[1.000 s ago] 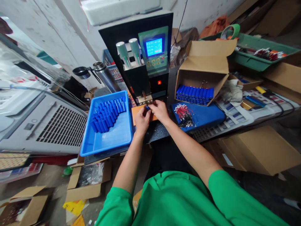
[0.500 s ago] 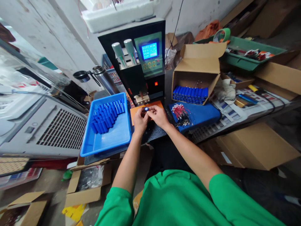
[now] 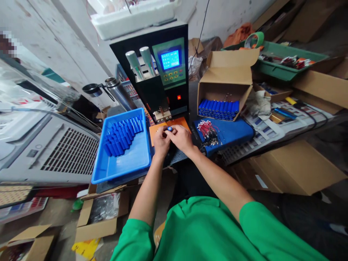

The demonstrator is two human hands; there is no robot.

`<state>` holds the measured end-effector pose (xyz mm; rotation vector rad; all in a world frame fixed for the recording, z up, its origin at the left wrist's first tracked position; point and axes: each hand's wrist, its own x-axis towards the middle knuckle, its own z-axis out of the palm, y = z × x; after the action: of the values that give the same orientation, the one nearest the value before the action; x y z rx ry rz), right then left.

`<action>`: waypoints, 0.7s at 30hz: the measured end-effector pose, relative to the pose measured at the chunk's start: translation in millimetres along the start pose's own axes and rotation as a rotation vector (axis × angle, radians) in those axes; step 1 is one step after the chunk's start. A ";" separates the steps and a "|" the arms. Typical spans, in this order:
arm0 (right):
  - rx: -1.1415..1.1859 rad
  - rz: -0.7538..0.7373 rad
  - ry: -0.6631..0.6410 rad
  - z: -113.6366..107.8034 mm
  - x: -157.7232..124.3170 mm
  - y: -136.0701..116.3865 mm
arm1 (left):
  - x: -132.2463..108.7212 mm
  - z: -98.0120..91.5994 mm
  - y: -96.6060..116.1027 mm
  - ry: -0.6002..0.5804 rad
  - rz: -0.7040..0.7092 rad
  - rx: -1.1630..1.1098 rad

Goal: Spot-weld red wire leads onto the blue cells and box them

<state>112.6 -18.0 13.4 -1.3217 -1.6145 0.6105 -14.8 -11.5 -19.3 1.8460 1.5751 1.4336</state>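
Just in front of a black spot welder (image 3: pixel 152 92), a blue battery cell (image 3: pixel 170 128) is seen end-on between my two hands. My right hand (image 3: pixel 182 138) is closed around the cell, its thumb across the near side. Beside it, my left hand (image 3: pixel 161 141) is closed in a pinch, fingertips close against the cell; what lies between them is too small to make out. Both hands are over an orange board (image 3: pixel 179 122) beneath the welder's electrodes (image 3: pixel 162 113). The lower part of the cell is hidden by my fingers.
On the left, a blue tray (image 3: pixel 127 170) holds many standing blue cells. Rightward are a cardboard box (image 3: pixel 225 74) of stacked cells and red-black wire leads (image 3: pixel 208 132) on a blue surface. A steel thermos (image 3: pixel 119 92) stands behind the tray; a green bin (image 3: pixel 288 70) is farther right.
The cell has turned slightly between my fingers, and my hands have shifted a little nearer to me. The whole view has drifted slightly.
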 end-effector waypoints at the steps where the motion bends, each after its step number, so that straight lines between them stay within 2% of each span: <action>1: -0.031 0.008 -0.004 -1.5 0.3 -2.2 | 0.2 -0.2 0.0 0.001 0.009 0.035; 6: -0.018 0.016 0.002 -5.5 3.3 -0.7 | 1.9 -1.0 1.1 -0.012 0.094 0.094; 9: 0.107 0.043 0.101 -9.5 3.9 13.2 | 2.3 -3.2 3.6 0.002 0.093 0.070; 12: 0.149 0.041 0.217 -26.8 5.1 35.7 | 3.7 -6.5 4.7 0.028 0.064 0.061; 14: 0.084 0.012 0.311 -50.0 7.9 54.2 | 6.1 -7.7 3.1 0.037 0.068 0.060; 17: -0.102 -0.051 0.478 -98.8 15.3 82.2 | 10.0 -7.5 -0.1 0.013 0.082 0.081; 21: -0.329 -0.065 0.530 -160.3 32.1 109.5 | 12.5 -7.7 1.0 0.005 0.099 0.103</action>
<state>306.0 16.9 5.0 -1.5029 -1.3377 -0.0602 -22.0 -3.5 -9.2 2.0064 1.6090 1.4233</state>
